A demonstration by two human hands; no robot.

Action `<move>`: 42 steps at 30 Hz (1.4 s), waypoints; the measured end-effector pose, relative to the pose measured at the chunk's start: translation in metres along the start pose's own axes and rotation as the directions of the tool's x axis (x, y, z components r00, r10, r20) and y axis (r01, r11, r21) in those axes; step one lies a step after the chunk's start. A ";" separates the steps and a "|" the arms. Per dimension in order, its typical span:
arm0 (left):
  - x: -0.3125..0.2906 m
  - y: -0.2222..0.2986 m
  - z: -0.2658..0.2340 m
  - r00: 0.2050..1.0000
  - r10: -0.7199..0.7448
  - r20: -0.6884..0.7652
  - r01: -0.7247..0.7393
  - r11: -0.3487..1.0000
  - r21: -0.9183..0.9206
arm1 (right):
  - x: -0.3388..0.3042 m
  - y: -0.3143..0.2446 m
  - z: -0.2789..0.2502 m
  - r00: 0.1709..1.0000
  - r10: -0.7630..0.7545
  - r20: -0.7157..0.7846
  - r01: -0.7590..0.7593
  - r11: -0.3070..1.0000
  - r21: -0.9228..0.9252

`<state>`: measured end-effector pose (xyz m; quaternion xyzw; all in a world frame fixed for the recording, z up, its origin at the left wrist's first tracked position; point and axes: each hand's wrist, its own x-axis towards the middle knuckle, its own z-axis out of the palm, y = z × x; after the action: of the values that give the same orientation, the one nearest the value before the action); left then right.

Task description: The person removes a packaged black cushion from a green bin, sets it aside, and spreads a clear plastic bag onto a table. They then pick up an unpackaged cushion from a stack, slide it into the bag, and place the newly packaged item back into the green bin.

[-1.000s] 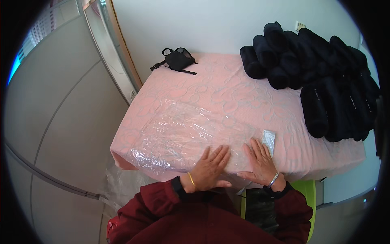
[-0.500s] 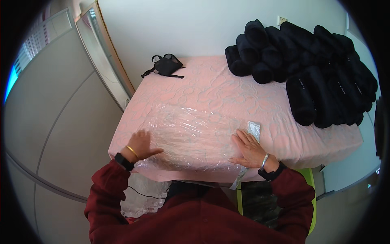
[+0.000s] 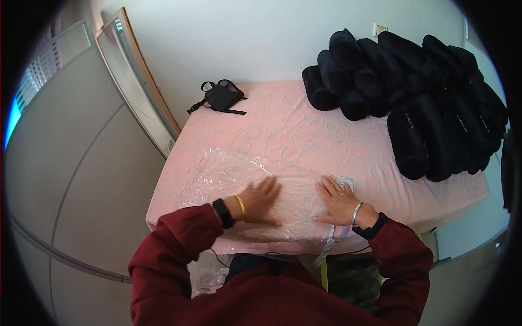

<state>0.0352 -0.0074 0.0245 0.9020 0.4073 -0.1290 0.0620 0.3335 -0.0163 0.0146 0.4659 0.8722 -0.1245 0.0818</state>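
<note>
A clear plastic bag [image 3: 223,179] lies flat and wrinkled across the near edge of the bed. My left hand [image 3: 258,202], slightly blurred, rests palm down on its middle with the fingers spread. Flat on the bag's right end is my right hand [image 3: 335,202], its fingers also apart. Just beyond those fingertips shows a pale, shiny strip [image 3: 346,183] along the bag's right edge; part of it hangs toward the bed's front. Neither hand grips anything.
A pink patterned bedspread [image 3: 283,125] covers the bed. Black cylindrical cushions [image 3: 410,138] are heaped at the back right. A small black strapped bag [image 3: 224,96] lies at the back left. Below the bed's front are more clear plastic [image 3: 206,274] and a green-rimmed container [image 3: 324,276] with dark contents.
My left hand has slid right across the plastic, from its left end to the middle. My right hand stays at the right end. The view has shifted slightly.
</note>
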 end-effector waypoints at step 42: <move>-0.017 -0.224 0.014 0.927 -0.203 -0.316 0.156 0.973 -0.168 | -0.074 -0.040 0.007 0.817 -0.025 -0.577 0.333 0.837 0.435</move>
<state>-0.1464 0.1252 0.0147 0.8631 0.5009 0.0480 0.0438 0.3415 -0.0979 0.0324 0.3984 0.8332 -0.2224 -0.3124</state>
